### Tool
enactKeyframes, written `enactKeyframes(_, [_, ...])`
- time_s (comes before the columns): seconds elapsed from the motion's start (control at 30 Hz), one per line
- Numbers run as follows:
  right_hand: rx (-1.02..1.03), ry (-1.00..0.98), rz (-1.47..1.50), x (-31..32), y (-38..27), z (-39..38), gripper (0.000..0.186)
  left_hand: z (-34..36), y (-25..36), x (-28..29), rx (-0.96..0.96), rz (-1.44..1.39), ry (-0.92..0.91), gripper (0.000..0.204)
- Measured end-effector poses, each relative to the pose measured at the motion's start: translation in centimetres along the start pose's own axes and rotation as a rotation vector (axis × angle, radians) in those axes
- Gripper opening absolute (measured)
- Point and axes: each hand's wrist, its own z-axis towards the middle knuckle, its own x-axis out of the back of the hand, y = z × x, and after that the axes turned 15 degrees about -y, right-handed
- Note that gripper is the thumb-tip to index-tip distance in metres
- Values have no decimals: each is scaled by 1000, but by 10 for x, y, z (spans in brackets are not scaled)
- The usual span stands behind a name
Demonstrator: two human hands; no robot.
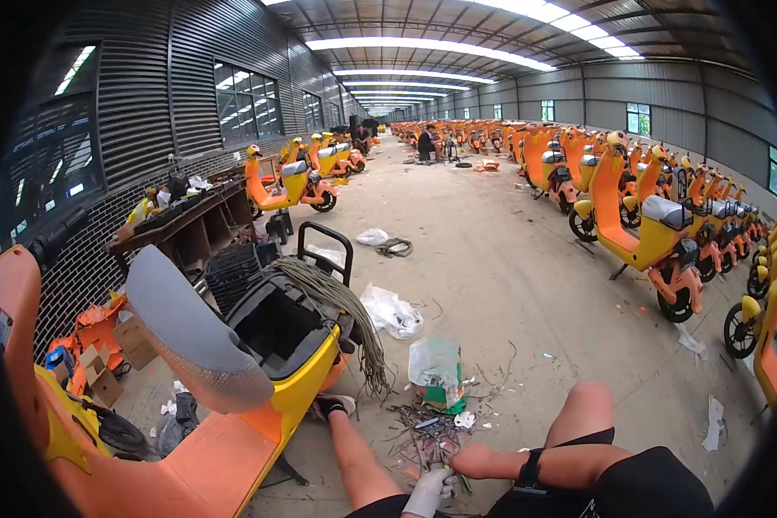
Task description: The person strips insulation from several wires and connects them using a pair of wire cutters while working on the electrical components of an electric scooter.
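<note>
Scooter, yellow and orange, stands at the person's left. Its long axis runs from lower left to upper right; grey seat tipped up, storage tub open, cable bundle draped off the rear.

Left hand, gloved, presses the lower body panel, seemingly closed on its edge, though the grip is unclear.

Right hand, gloved, hangs loosely curled, holding nothing, over wire scraps beside a green packet.

Likely a fitting step; next needs a part picked from the litter.
</note>
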Motion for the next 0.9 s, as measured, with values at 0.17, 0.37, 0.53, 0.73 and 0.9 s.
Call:
enactKeyframes(0.17, [87, -68, 71, -22, 26, -1, 16, 7, -15, -10, 98, -27, -31, 17])
enactKeyframes(0.37, [218, -53, 240, -22, 55, 15, 21, 24, -5, -5, 66, -223, -145, 13])
enactKeyframes(0.53, [315, 5, 371, 7, 66, 20, 26, 23, -7, 3, 23, -484, -220, 16])
enactKeyframes(0.73, [401, 5, 278, 27, 76, 29, 27, 34, -3, 6, -50, -408, -223, 17])
enactKeyframes(0.9, [407, -70, 184, 27, 73, 37, 30, 25, 2, 5, -33, -186, -133, 17])
